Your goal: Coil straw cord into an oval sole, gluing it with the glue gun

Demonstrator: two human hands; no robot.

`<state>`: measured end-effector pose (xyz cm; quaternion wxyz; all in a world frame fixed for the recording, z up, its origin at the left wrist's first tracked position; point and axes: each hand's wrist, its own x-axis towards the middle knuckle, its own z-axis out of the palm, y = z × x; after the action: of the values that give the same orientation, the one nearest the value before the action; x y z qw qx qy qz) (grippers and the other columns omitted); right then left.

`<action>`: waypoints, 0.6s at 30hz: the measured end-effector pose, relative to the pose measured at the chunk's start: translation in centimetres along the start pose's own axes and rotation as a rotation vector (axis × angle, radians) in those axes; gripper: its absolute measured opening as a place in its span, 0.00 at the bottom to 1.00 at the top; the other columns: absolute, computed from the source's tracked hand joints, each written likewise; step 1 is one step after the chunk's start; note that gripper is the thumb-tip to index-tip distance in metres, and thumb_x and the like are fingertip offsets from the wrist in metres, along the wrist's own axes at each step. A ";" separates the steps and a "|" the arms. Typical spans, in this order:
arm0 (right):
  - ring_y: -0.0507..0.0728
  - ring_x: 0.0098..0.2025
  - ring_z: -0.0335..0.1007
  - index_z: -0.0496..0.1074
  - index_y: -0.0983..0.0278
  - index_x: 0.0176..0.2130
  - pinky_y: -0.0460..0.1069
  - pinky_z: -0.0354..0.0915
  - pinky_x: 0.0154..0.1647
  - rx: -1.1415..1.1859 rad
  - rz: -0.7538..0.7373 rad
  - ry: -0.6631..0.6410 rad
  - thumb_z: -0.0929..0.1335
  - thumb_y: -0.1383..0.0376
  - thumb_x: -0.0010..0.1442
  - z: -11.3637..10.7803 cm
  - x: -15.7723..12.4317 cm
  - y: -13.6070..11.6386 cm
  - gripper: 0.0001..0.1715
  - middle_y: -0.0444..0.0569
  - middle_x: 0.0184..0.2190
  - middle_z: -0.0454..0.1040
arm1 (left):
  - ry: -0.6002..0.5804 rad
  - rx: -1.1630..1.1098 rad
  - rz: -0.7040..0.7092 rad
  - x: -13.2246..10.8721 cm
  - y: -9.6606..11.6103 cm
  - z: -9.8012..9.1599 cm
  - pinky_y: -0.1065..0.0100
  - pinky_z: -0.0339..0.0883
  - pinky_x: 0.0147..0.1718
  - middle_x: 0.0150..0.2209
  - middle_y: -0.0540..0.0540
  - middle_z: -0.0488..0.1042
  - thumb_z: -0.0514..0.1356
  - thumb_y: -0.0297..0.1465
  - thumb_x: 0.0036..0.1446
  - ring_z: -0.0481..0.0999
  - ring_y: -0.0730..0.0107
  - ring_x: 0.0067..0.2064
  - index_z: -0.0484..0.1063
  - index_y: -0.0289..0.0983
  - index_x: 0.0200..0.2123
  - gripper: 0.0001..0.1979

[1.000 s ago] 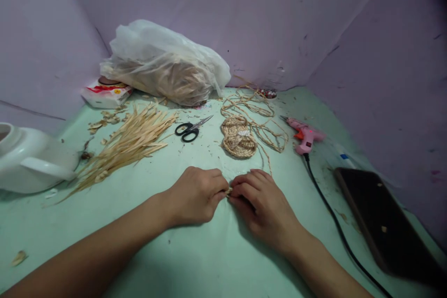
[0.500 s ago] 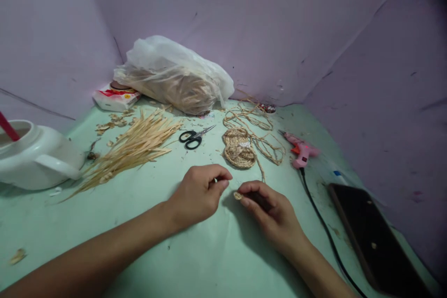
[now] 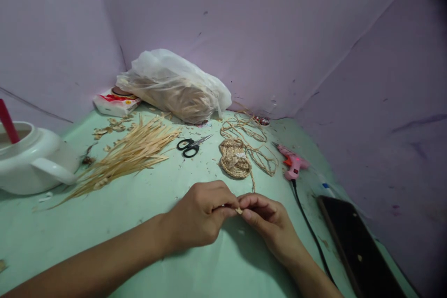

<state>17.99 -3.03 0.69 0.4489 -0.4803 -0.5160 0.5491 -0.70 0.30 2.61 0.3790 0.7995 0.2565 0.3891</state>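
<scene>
White pot (image 3: 42, 160) stands at left, red stick (image 3: 9, 122) in its mouth. Dark phone (image 3: 356, 237) lies at right. White-and-red box (image 3: 115, 106) sits at back left.

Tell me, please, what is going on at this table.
A person's left hand and right hand meet at the fingertips, pinching a small pale piece too hidden to identify. Beyond them, a woven coil and black-handled scissors lie on the green surface. A bundle of dry strips lies to the left, and a pink glue gun to the right; neither is being held.
</scene>
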 end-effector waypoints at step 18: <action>0.54 0.33 0.72 0.72 0.63 0.32 0.49 0.68 0.34 -0.378 -0.216 -0.065 0.67 0.64 0.57 0.6 0.1 0.6 0.05 0.48 0.31 0.76 | -0.190 0.203 -0.466 0.2 -0.1 -0.1 0.73 0.59 0.23 0.23 0.51 0.71 0.58 0.29 0.49 0.66 0.75 0.24 0.74 0.35 0.28 0.05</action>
<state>17.43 -3.05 0.04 0.3900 -0.4799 -0.6726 0.4065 -0.71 0.58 2.64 0.3986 0.7857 0.4347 0.1868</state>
